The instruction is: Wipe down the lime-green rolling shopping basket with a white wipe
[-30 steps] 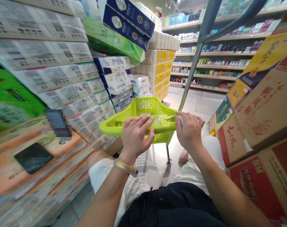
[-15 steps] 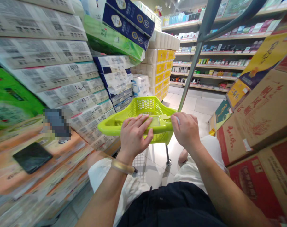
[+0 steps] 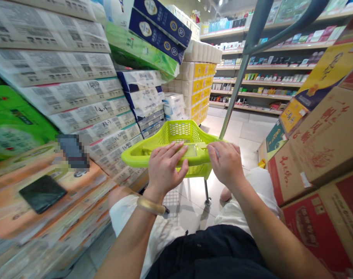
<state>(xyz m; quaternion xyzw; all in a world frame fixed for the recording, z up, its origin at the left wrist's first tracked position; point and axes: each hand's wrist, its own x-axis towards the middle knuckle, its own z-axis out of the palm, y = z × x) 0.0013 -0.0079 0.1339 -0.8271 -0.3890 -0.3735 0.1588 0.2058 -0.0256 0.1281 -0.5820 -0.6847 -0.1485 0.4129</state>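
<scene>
Pale, glossy tiles cover the floor [image 3: 249,133], bright with reflected light. Stacked packs [image 3: 77,66] line its left edge, cardboard cartons [image 3: 324,133] its right. Past the far edge rise long tiered shelves [image 3: 275,83] — small goods crowd their boards — with small ceiling lights [image 3: 220,2] glowing above.

— Where are our hands?
— Our left hand [image 3: 167,166] is on the near edge of the basket [image 3: 199,159], midway; our right hand [image 3: 227,162] at its right end, over something [image 3: 217,152] mostly hidden.
— And around us?
— At left, a pack stack [image 3: 83,185], a flat item [image 3: 43,193] on it near the edge facing us; right, cartons [image 3: 319,135]; ahead, shelves [image 3: 269,82].
</scene>
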